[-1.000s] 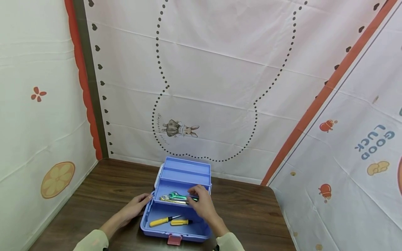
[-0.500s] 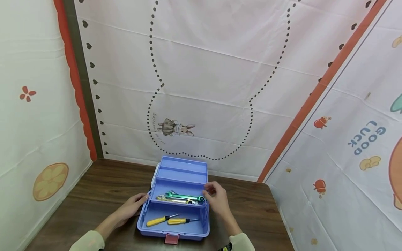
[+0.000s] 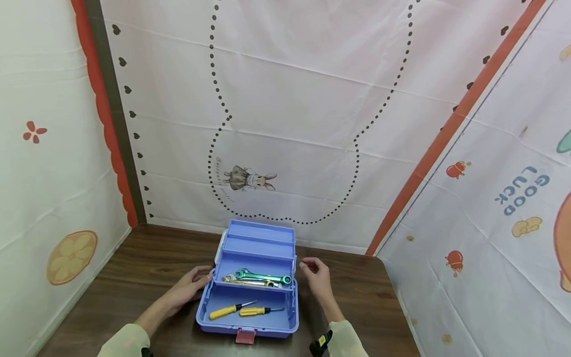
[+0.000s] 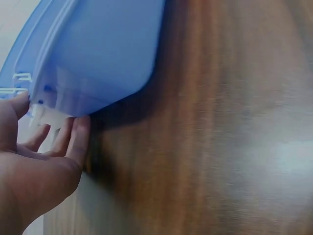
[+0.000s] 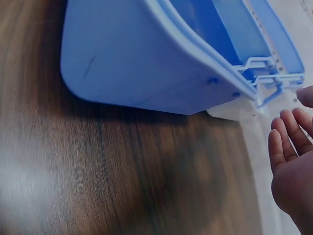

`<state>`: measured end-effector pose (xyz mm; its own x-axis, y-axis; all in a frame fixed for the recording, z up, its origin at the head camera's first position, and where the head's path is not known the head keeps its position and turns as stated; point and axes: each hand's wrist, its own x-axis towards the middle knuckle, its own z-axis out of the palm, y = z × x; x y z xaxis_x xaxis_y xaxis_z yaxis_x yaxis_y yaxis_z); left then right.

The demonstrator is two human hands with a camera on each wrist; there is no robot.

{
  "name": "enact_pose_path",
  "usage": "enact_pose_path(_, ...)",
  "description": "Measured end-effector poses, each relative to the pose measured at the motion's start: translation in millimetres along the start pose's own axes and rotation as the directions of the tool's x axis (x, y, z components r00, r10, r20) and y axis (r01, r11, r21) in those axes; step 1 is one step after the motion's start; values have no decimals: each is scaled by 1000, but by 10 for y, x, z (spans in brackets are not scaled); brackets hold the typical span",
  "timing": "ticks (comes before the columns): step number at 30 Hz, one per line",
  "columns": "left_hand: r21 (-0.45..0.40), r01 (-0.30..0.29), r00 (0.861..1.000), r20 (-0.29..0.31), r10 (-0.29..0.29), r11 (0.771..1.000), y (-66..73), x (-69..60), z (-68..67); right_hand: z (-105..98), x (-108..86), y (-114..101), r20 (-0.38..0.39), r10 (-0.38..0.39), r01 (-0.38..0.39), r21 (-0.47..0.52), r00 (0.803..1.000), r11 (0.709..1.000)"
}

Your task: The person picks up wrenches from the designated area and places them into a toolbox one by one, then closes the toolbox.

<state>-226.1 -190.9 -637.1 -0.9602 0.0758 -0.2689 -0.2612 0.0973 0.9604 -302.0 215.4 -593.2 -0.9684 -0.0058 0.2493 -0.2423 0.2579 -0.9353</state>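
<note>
A blue toolbox (image 3: 267,331) stands with its cantilever trays raised on the wooden table. In its middle tray lie a green ratchet wrench (image 3: 266,276) and gold and silver wrenches partly beneath it. Two screwdrivers with yellow handles, one on the left (image 3: 224,312) and one on the right (image 3: 253,311), lie in the bottom compartment. My left hand (image 3: 185,289) touches the box's left rear side, its thumb by the tray hinge and its fingers loosely extended. Beside the right rear corner, my right hand (image 3: 318,282) hangs with bent, relaxed fingers, slightly apart from the box and holding nothing.
A pink latch (image 3: 245,336) hangs at the box's front edge. The upper tray (image 3: 258,248) leans back near the printed cloth wall (image 3: 290,148). Brown tabletop (image 3: 352,297) extends on both sides of the box, with cloth walls left and right.
My right hand has let go of the green wrench, left it in the middle tray, and moved right, out past the box's side. My left hand stays at the left side.
</note>
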Motion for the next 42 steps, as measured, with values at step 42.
enact_pose_path(42,120,-138,982,-114,152,983,81,527,10,359,-7,247,115,219,-232,108,969,967)
